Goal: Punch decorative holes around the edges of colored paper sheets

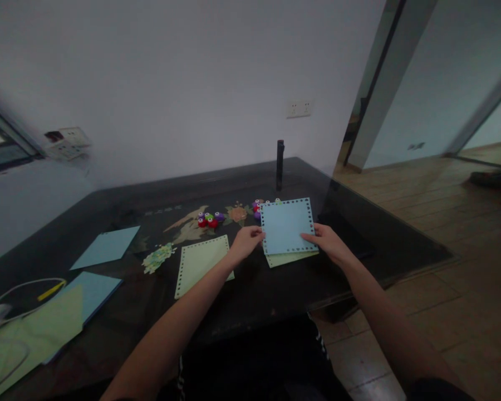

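Between my hands is a light blue sheet of paper [286,225] with small holes punched along its edges. My left hand [247,243] pinches its left edge. On the right edge, my right hand [328,240] grips it with the thumb lying on top. Beneath it a pale green sheet [292,258] sticks out; whether it is held too I cannot tell. Left of my left hand, another pale green hole-edged sheet [200,264] lies on the dark table, partly behind my forearm. A cluster of green paper cutouts [158,258] lies farther left.
Small red, purple and green toys with eyes [211,220] sit mid-table; more are behind the blue sheet. A black cylinder [279,164] stands at the back. Blue sheets [106,248], green sheets [45,328] and a white cable [20,287] lie at the left.
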`<state>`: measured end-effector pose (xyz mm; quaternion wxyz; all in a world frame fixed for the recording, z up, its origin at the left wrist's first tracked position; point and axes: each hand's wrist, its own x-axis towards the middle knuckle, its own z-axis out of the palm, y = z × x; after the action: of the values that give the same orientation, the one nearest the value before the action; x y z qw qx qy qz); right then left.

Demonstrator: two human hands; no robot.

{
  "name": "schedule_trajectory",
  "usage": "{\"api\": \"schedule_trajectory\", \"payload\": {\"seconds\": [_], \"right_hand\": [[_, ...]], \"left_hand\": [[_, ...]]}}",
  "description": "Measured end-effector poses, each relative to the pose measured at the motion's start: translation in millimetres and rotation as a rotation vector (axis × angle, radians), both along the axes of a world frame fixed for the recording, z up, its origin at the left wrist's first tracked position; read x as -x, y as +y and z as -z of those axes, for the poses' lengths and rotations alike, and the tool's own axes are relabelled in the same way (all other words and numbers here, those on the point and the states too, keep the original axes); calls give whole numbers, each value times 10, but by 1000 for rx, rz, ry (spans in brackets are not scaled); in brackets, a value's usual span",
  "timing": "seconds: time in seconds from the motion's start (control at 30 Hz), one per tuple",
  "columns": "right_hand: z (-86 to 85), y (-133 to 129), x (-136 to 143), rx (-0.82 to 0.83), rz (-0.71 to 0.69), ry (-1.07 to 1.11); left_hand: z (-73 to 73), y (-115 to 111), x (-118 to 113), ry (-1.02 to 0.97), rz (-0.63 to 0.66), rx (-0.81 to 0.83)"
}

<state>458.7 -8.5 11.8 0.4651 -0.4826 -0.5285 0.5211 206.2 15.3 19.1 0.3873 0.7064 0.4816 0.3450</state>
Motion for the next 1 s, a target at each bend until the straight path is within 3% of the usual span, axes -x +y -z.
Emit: {"api": "schedule_trajectory", "payload": {"seconds": [0.13, 0.3, 0.6, 0.8, 1.0], "right_hand": [[35, 21, -17, -18, 5, -13], [108, 100, -61, -139, 124, -176], [83, 104, -109, -238, 181, -442], [114, 105, -159, -188, 115, -476], [136, 102, -152, -173, 118, -525]], "left_hand": [[31, -116, 30, -94, -70, 42], [11, -203, 16, -165, -157, 63], [54, -300, -63, 226, -79, -154], [92, -324, -83, 374, -55, -167], [32, -378, -111, 510, -38, -170]]}}
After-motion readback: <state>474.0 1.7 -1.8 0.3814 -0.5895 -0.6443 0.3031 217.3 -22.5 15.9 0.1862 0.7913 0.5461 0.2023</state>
